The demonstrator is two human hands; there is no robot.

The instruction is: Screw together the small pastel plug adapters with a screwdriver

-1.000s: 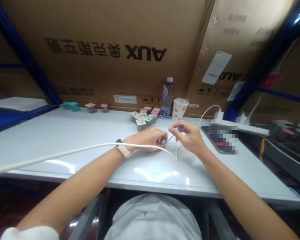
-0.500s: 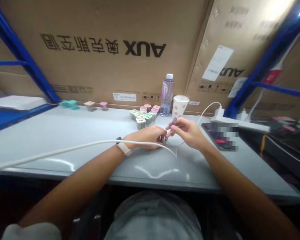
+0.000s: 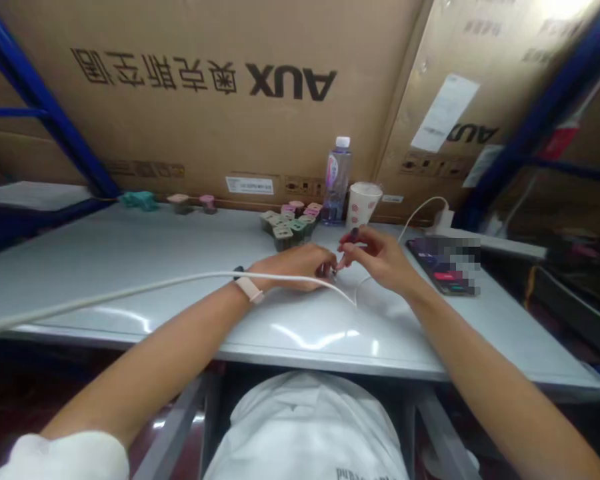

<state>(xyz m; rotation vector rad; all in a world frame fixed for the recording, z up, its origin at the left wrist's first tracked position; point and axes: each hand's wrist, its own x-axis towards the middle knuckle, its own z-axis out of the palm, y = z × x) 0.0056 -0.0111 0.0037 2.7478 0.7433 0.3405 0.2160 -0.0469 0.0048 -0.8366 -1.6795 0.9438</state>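
My left hand (image 3: 307, 267) rests low over the grey table (image 3: 180, 250), fingers curled round a small shiny piece (image 3: 334, 272) whose kind I cannot make out. Close on its right, my right hand (image 3: 375, 257) pinches a small dark purple object (image 3: 354, 233) between thumb and fingers, just above the tabletop. A white cable (image 3: 190, 275) runs in front of the left wrist and bends near both hands. Beyond the left hand stands a cluster of small blocks with pastel tops (image 3: 283, 233), in cream, green and pink.
Behind my hands stand a clear bottle (image 3: 336, 183) and a paper cup (image 3: 363, 207). A phone (image 3: 437, 263) lies to the right, near a white power strip (image 3: 495, 243). Teal pieces (image 3: 139, 200) and pink ones (image 3: 207, 202) sit at the back left, before large cartons (image 3: 205, 133).
The purple object in my right hand has tilted and appears darker. Both hands stay close together in almost the same place. The camera view has shifted slightly.
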